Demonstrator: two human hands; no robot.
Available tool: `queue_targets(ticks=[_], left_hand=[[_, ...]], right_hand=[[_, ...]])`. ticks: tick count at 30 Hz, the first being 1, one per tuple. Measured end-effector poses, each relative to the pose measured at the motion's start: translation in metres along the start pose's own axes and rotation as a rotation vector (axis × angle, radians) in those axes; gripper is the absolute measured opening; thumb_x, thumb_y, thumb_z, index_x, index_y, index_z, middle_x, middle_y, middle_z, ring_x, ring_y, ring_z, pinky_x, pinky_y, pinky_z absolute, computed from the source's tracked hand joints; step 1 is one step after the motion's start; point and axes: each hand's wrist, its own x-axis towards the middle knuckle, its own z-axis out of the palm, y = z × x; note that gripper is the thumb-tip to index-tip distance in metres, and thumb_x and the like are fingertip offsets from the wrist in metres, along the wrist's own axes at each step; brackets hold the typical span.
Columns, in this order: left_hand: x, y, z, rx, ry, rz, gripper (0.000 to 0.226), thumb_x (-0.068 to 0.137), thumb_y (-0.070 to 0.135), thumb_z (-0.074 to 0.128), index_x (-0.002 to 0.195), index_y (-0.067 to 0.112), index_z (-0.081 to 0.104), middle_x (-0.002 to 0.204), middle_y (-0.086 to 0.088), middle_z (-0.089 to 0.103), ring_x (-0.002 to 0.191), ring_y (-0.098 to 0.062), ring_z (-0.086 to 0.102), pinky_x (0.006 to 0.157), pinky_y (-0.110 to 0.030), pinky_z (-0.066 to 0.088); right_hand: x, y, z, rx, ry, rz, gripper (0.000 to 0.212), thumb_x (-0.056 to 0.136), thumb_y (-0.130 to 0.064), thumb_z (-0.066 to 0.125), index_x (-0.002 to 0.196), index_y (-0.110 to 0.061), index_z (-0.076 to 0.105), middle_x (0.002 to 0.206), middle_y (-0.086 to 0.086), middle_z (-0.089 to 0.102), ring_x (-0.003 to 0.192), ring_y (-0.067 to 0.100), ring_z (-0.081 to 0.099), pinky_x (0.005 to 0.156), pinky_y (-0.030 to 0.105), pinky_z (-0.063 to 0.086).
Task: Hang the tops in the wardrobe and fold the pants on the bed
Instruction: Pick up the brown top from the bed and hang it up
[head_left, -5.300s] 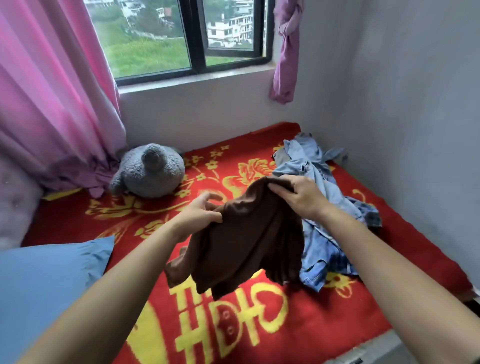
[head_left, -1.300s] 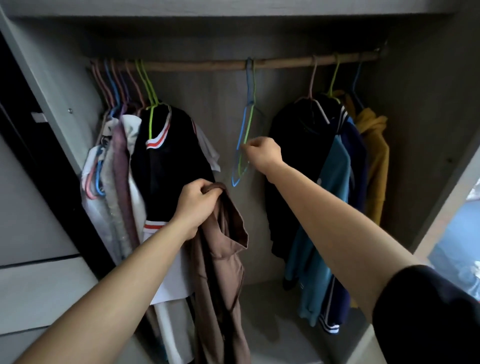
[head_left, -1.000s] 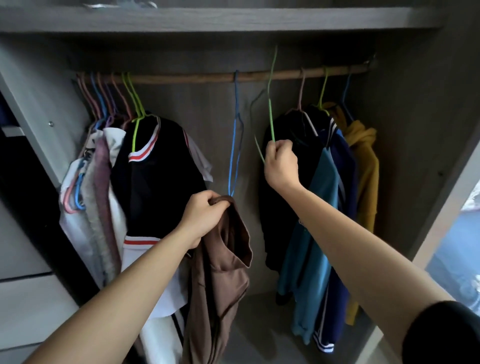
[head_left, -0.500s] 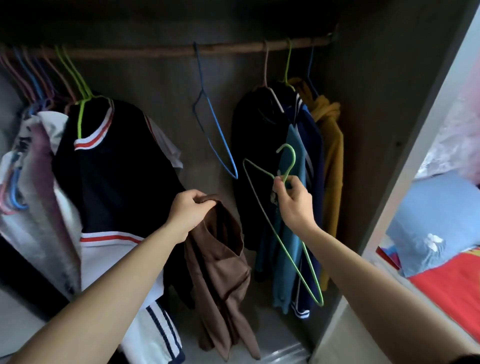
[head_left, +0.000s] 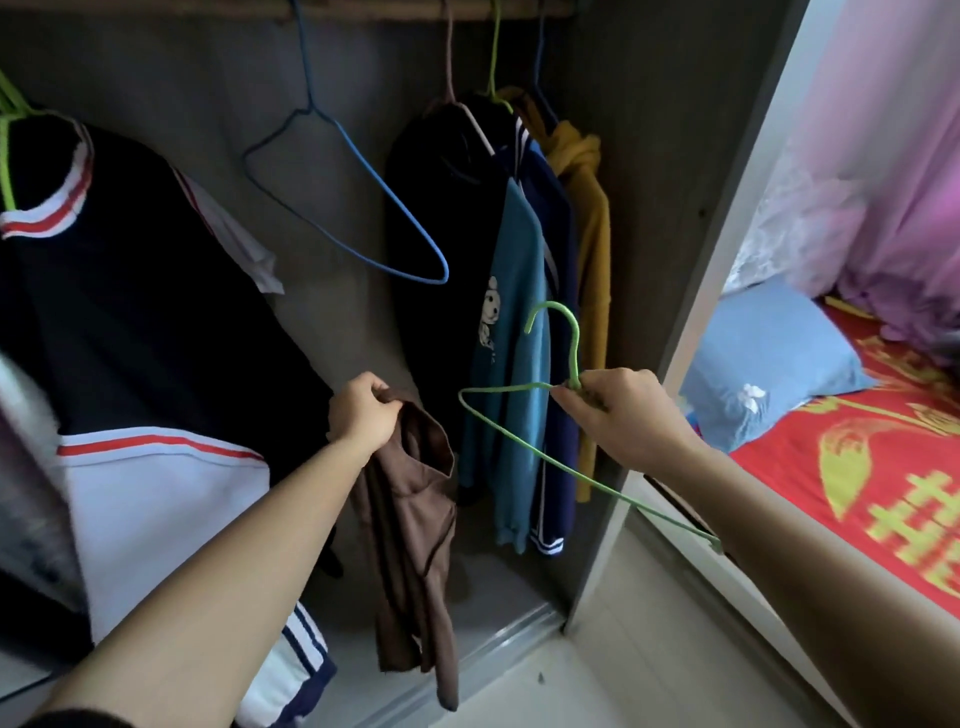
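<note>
Left hand (head_left: 363, 410) fists bunched top edge of brown top (head_left: 410, 519), probably collar, though folds hide it. Top hangs limp, centre near, inside wardrobe (head_left: 649, 182) opening. Green hanger (head_left: 573, 353) held free. Right hand (head_left: 623, 410) pinches its neck. Spread neckline, feed one hanger arm in, then other, then hang.

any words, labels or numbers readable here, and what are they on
Nothing here reads for sure.
Large yellow character on the red bedspread: blurred and cut off at the frame edge, unreadable.
Tiny marks under the white cartoon print on the teal top: too small to read.
</note>
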Motion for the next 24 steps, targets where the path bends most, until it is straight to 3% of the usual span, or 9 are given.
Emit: queue_targets(ticks=[7, 10, 14, 20, 24], left_hand=[[-0.004, -0.009, 0.008, 0.112, -0.054, 0.050, 0.007, 0.082, 0.013, 0.071, 0.083, 0.017, 0.065, 0.092, -0.006, 0.069, 0.088, -0.029, 0.063, 0.072, -0.032, 0.049], [-0.015, -0.008, 0.007, 0.031, -0.129, 0.106, 0.008, 0.082, 0.006, 0.069, 0.087, 0.011, 0.071, 0.086, -0.004, 0.068, 0.084, -0.024, 0.062, 0.070, -0.027, 0.044], [-0.031, 0.005, 0.001, -0.073, -0.299, 0.245, 0.023, 0.079, -0.004, 0.066, 0.085, 0.017, 0.073, 0.083, -0.001, 0.070, 0.083, -0.018, 0.064, 0.068, -0.024, 0.045], [-0.038, 0.042, -0.028, -0.264, -0.355, 0.289, 0.028, 0.077, 0.002, 0.073, 0.085, 0.029, 0.071, 0.088, 0.004, 0.073, 0.086, -0.010, 0.066, 0.077, -0.023, 0.050], [-0.041, 0.058, -0.043, -0.227, -0.361, 0.319, 0.041, 0.078, -0.009, 0.057, 0.092, 0.028, 0.067, 0.096, 0.001, 0.071, 0.090, -0.012, 0.064, 0.079, -0.021, 0.049]], right_hand=[[-0.042, -0.009, -0.019, 0.006, -0.076, -0.009, 0.051, 0.096, -0.047, 0.056, 0.054, -0.020, 0.044, 0.046, -0.005, 0.038, 0.044, 0.014, 0.036, 0.050, 0.029, 0.036], [-0.050, -0.013, -0.014, 0.124, -0.088, -0.025, 0.050, 0.095, -0.045, 0.059, 0.054, -0.022, 0.045, 0.042, -0.008, 0.040, 0.042, 0.012, 0.039, 0.046, 0.019, 0.032], [-0.044, -0.018, 0.014, 0.265, -0.077, -0.050, 0.049, 0.097, -0.042, 0.060, 0.057, -0.015, 0.050, 0.046, -0.007, 0.041, 0.044, 0.010, 0.038, 0.047, 0.017, 0.031], [-0.027, -0.024, 0.052, 0.353, -0.132, -0.012, 0.046, 0.098, -0.039, 0.056, 0.073, -0.001, 0.059, 0.052, 0.000, 0.041, 0.047, 0.010, 0.035, 0.051, 0.026, 0.032], [-0.014, -0.022, 0.037, 0.474, -0.170, 0.036, 0.032, 0.100, -0.037, 0.052, 0.095, -0.016, 0.076, 0.044, -0.008, 0.038, 0.042, 0.008, 0.034, 0.047, 0.022, 0.030]])
